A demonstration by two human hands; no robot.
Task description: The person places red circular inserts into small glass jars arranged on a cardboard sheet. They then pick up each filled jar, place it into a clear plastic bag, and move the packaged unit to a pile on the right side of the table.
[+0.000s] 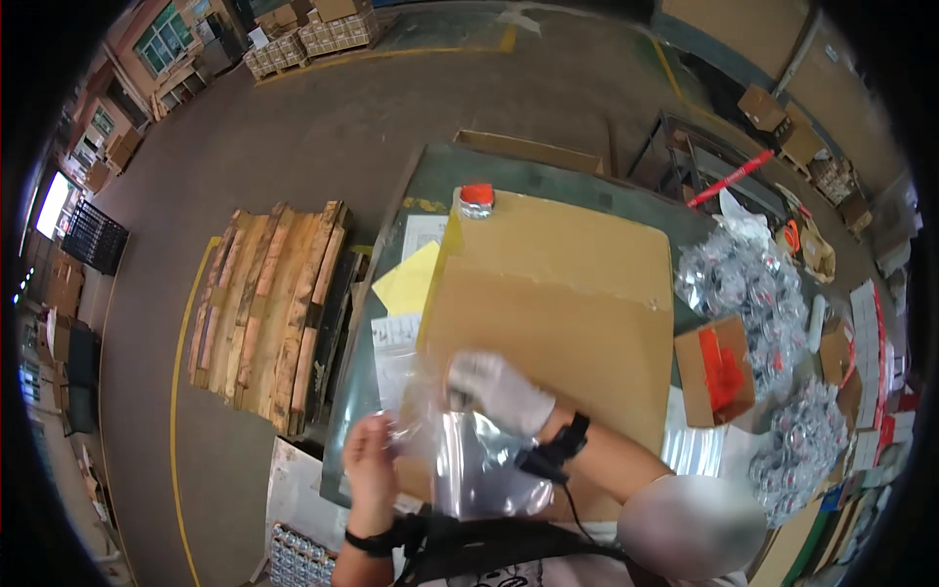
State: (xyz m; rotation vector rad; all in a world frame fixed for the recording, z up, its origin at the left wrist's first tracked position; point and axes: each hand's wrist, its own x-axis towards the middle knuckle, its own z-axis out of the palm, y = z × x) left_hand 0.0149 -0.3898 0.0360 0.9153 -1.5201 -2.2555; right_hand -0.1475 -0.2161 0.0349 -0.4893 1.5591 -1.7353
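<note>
My left hand (370, 460), bare, pinches the edge of a clear plastic bag (419, 416). My right hand (504, 391) wears a white glove and has its fingers curled at the bag's upper side. A small dark, shiny thing shows under those fingers, too blurred to name. Below both hands, close to my body, lies a stack of clear plastic bags (484, 470) that reflects the light. Under the hands a large flat sheet of brown cardboard (558, 284) covers much of the green worktable (587, 176).
A tape roll (477, 200) with a red top sits at the cardboard's far left corner. Papers (393, 338) and a yellow sheet (409, 280) lie left. To the right are an open carton (714, 372) and heaps of bagged parts (753, 293). Wooden pallets (269, 313) stand left of the table.
</note>
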